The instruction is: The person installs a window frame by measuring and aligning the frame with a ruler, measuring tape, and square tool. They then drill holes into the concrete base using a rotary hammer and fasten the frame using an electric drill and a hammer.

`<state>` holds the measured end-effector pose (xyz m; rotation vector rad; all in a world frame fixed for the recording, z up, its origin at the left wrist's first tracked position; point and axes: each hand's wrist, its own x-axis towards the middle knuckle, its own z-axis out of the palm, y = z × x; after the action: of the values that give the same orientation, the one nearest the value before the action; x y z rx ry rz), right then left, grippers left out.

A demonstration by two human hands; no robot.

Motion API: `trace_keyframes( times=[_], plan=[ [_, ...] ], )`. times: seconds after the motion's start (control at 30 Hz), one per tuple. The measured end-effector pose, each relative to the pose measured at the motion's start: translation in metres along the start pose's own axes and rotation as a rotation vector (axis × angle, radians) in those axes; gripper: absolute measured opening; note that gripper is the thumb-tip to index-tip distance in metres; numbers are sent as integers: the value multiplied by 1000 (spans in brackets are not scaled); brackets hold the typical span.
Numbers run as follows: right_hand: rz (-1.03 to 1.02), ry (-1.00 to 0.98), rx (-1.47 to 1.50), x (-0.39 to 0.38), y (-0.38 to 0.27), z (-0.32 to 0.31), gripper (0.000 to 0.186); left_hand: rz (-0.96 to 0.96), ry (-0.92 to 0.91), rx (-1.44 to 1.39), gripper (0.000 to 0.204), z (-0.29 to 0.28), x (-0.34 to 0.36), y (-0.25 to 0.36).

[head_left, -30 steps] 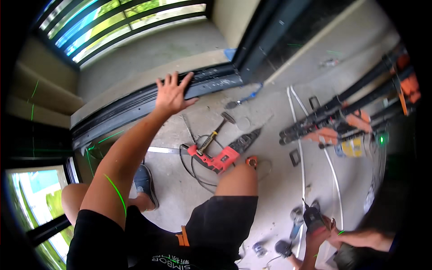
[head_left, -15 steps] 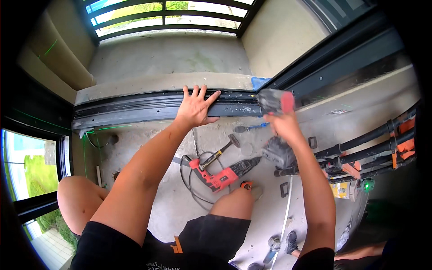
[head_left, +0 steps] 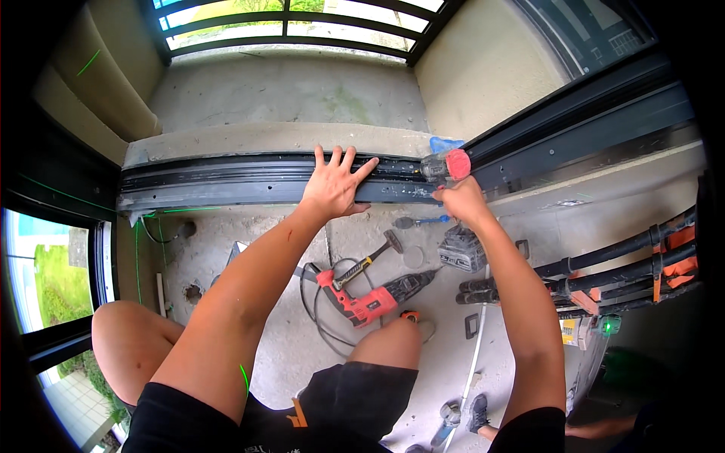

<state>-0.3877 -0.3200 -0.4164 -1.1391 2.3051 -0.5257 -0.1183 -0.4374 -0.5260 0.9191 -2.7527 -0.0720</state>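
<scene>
My left hand (head_left: 332, 186) lies spread and flat on a dark grey metal frame rail (head_left: 249, 183) with long grooves, nothing in its grasp. In my right hand (head_left: 462, 202) is a cordless drill driver (head_left: 439, 167), dusty black with a red rear cap, held by its handle. Its nose points left along the rail's right end, just above or touching the metal; the exact contact cannot be made out. The battery (head_left: 462, 251) hangs below my fist. Small pale scuffs mark the rail near the tool.
On the concrete floor lie a red rotary hammer (head_left: 371, 302) with a black cable, a hammer (head_left: 368, 260) and a blue-handled brush (head_left: 420, 222). Black pipes (head_left: 612, 253) run along the right. Another person's shoe (head_left: 478, 414) shows at the lower right. A railing (head_left: 287, 34) stands beyond.
The drill driver, blurred before, now appears sharp, its nose a little farther left relative to the rail's corner. My left hand stays on the rail; the whole view has shifted slightly.
</scene>
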Motion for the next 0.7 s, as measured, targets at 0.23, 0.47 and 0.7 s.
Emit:
trace_keyframes(
  times=[0.23, 0.47, 0.7],
  plan=[
    [13, -2, -8, 12, -1, 2, 29, -5, -4, -7, 108, -2, 0, 1],
    [75, -126, 106, 33, -5, 1, 16, -3, -10, -14, 108, -2, 0, 2],
    [53, -121, 30, 41, -6, -1, 15, -22, -19, -43, 107, -5, 4, 4]
  ],
)
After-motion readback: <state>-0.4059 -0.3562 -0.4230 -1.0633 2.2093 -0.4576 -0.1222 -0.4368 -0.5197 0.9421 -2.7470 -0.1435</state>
